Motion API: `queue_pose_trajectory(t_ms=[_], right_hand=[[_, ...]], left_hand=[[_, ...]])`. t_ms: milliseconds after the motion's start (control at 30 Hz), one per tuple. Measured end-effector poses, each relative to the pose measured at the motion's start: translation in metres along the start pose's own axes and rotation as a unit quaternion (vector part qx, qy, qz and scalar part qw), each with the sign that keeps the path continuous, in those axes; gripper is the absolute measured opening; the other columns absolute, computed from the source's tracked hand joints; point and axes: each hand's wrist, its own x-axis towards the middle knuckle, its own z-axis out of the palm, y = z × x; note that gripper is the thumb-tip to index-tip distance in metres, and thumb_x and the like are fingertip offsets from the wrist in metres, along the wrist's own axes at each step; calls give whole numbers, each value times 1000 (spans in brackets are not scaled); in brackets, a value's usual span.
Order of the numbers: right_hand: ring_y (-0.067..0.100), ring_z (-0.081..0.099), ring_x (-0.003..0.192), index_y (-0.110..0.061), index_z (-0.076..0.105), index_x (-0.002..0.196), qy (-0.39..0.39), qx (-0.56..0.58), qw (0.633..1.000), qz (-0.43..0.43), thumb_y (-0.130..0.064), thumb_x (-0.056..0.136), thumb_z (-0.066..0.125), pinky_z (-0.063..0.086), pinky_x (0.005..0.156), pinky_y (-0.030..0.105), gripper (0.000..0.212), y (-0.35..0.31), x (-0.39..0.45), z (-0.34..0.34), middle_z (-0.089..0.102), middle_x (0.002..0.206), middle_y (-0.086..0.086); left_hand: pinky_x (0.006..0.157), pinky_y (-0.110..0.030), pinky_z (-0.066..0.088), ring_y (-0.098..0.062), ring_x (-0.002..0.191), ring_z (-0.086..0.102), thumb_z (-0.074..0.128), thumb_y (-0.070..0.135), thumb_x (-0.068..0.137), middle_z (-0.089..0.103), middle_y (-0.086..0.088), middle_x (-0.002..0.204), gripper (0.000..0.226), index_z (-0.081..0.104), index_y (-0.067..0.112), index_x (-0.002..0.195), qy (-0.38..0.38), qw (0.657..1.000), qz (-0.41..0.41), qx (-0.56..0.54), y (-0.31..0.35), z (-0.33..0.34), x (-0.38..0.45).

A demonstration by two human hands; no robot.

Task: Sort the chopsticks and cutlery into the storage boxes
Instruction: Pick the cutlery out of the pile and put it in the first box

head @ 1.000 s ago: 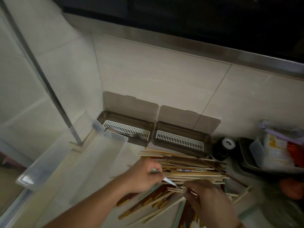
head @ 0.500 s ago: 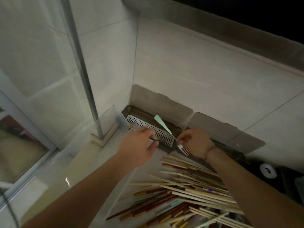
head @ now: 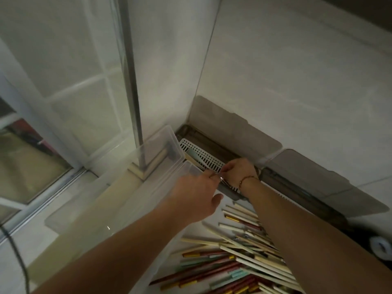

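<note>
Your fork (head: 192, 154) is down now, lying in the left box (head: 203, 160) instead of raised above it. Both hands, left (head: 196, 198) and right (head: 238, 171), pinch its tine end; chopsticks (head: 239, 251) wait nearer you.

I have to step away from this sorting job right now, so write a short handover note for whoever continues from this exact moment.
Left hand: fingertips pinched on a thin metal piece, over the near end of the left brown storage box with the white slotted tray.
Right hand: over the same box, fingers meeting the left hand's; exact grip unclear.
Mint-green-handled utensil: lying on that tray.
Right brown storage box: open, mostly hidden by the right arm.
Clear plastic bins: left of the boxes.
Done: at least one utensil placed.
Left: the mixed pile of beige, red and green chopsticks on the counter.
</note>
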Motion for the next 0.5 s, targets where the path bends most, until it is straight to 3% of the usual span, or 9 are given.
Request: queue_pose_trajectory(t_ms=[100,233,300,400,500], right_hand=[[15,65,95,-30,74,77,6,8,1000,-17,-22,80,74,54,89,32,8,2,1,2,72,102,-4],[12,66,85,-35,69,66,2,27,998,-61,-14,84,67,57,83,36,27,11,0,-4,73,91,-7],[9,66,80,-33,69,70,2,49,995,-91,-8,85,64,58,79,37,30,19,-7,-12,72,85,-7],[16,67,86,-21,72,82,39,120,982,-140,2,83,64,56,83,36,24,42,-34,-33,72,89,2],[12,66,80,-24,71,86,83,124,978,-146,-6,83,69,53,77,28,19,90,-79,-52,71,86,-2]], left_hand=[[76,-37,54,-20,101,62,41,53,96,51,5,133,51,37,28,141,-3,1000,-3,6,0,0,1],[74,-37,54,-20,96,62,40,51,97,51,3,128,47,42,24,135,-13,1000,-13,24,8,-1,1],[71,-35,53,-20,93,62,42,48,98,47,1,130,44,44,22,133,-3,1000,-2,22,17,-5,-1],[70,-34,52,-20,94,61,46,41,96,44,2,131,37,49,22,128,44,997,56,-8,38,-3,-12],[77,-35,52,-20,104,57,53,34,89,53,1,124,33,59,23,119,61,986,151,-42,60,16,-29]])
